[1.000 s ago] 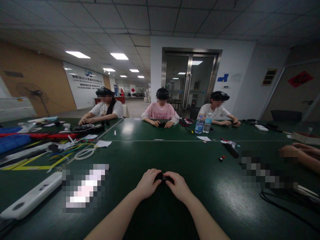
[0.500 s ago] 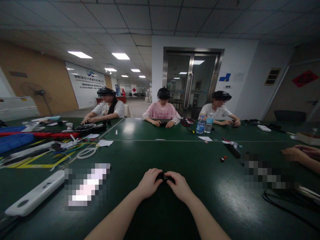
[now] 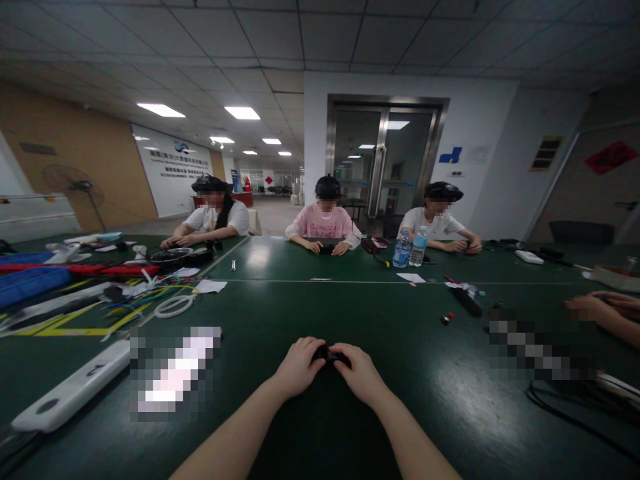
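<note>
A small black object lies between my two hands, low over the dark green table; the fingers cover most of it and I cannot make out its kind. My left hand grips its left end, thumb on the near side and fingers curled over the top. Around the right end my right hand is closed in the same way. The hands almost meet at the fingertips. Whether the object touches the tabletop I cannot tell.
Left lie a white strip-shaped device, a coiled white cable, paper and blue trays. Two water bottles stand across the table. Black cables run at right. Several people sit around, one person's hands at the right edge.
</note>
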